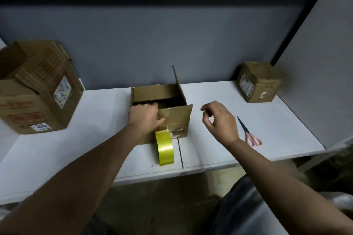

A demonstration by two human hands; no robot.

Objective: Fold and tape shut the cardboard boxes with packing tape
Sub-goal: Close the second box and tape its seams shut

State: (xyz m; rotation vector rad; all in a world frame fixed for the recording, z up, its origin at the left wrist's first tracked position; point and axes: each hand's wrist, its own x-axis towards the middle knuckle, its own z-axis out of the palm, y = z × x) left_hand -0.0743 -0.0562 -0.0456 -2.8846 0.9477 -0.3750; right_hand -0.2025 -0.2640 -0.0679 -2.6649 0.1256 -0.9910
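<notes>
A small cardboard box (177, 118) stands open at the middle of the white table, its right flap upright. My left hand (144, 118) grips the box's near wall, fingers hooked over the rim and thumb on the front. A roll of yellow packing tape (164, 147) stands on edge against the box's front, its strip running up the wall toward my thumb. My right hand (219, 120) hovers to the right of the box, fingers loosely curled and holding nothing. Scissors (248, 132) with pink handles lie just right of that hand.
A larger open cardboard box (36, 89) stands at the table's left end. A small closed box (258, 82) sits at the back right by the grey side panel. The table (95, 149) ends at a front edge near my body; a grey wall stands behind it.
</notes>
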